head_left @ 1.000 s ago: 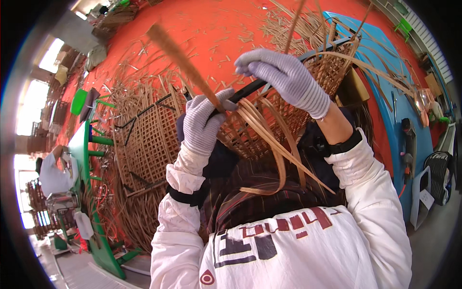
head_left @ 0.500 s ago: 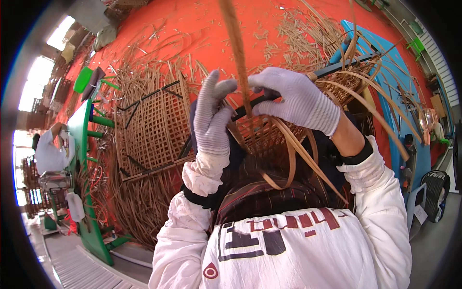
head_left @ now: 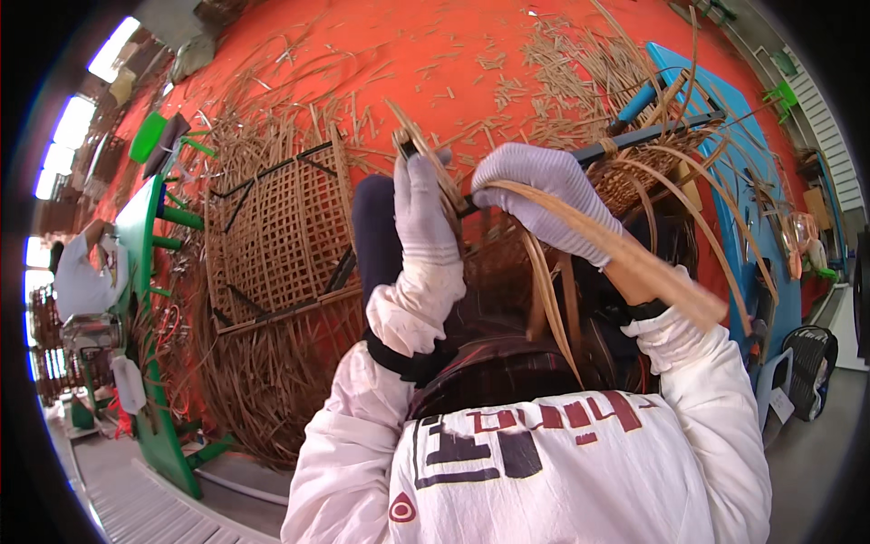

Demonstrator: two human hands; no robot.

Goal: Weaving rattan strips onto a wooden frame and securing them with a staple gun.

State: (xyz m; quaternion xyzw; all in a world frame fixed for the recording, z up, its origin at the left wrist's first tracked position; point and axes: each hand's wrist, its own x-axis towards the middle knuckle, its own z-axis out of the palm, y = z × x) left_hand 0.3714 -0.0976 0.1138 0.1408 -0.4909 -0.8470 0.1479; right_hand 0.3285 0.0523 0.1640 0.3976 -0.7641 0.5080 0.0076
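My right hand (head_left: 546, 195), in a pale knitted glove, is closed on a long flat rattan strip (head_left: 639, 261) whose free end swings toward my right forearm, blurred. This hand sits at the black bar (head_left: 639, 136) of a partly woven rattan frame (head_left: 651, 165) across my lap. My left hand (head_left: 422, 207), gloved alike, lies against the frame's left corner (head_left: 408, 143), fingers straight and pointing away from me; its thumb is hard to make out. Several loose strips (head_left: 546, 295) hang from the frame between my arms. My hands hide part of the bar.
A finished-looking lattice panel (head_left: 281, 222) with black bars lies at left on a heap of rattan strips (head_left: 249, 394). Beyond it stands a green table (head_left: 136, 236) on its side. At right is a blue table (head_left: 770, 272). Rattan scraps (head_left: 589, 77) litter the red floor.
The strip that stood upright between my hands is now pulled back toward my right arm, in my right hand. My left hand has shifted right, fingers now together, and the frame's corner shows.
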